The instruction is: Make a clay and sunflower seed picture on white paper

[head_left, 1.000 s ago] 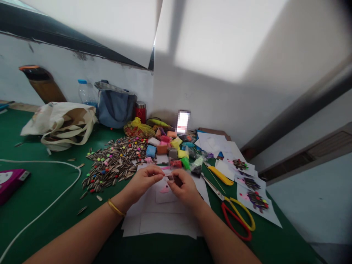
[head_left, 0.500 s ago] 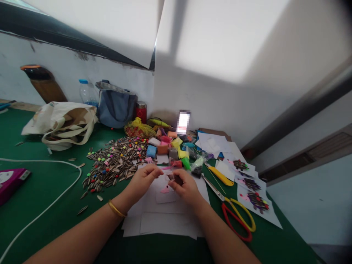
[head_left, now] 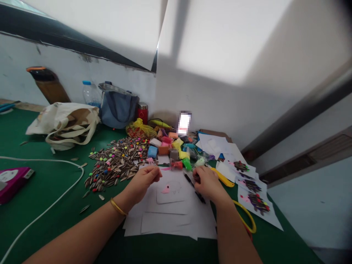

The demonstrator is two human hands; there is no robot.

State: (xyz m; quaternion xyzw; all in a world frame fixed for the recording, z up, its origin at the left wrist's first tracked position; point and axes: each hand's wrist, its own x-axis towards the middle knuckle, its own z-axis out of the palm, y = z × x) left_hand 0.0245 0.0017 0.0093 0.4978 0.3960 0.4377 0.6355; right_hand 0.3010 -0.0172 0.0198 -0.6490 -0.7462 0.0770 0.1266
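Head view: card [head_left: 170, 200] lies on the paper stack [head_left: 165, 223] at the clock's centre, pink snout [head_left: 165, 191] towards its 9 o'clock
Left hand [head_left: 145, 180]: near 10 o'clock, fingers curled in; cannot tell whether anything is pinched
Right hand [head_left: 206, 183]: between 2 and 3, curled just beyond the pen [head_left: 201, 197]; grip hidden
Handling: small, light finger movements seem safest, both hands clear of the snout

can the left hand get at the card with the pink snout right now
Probably yes: the card lies flat just beside the left hand, nothing visible blocks the way, and the right hand is off to the far side.
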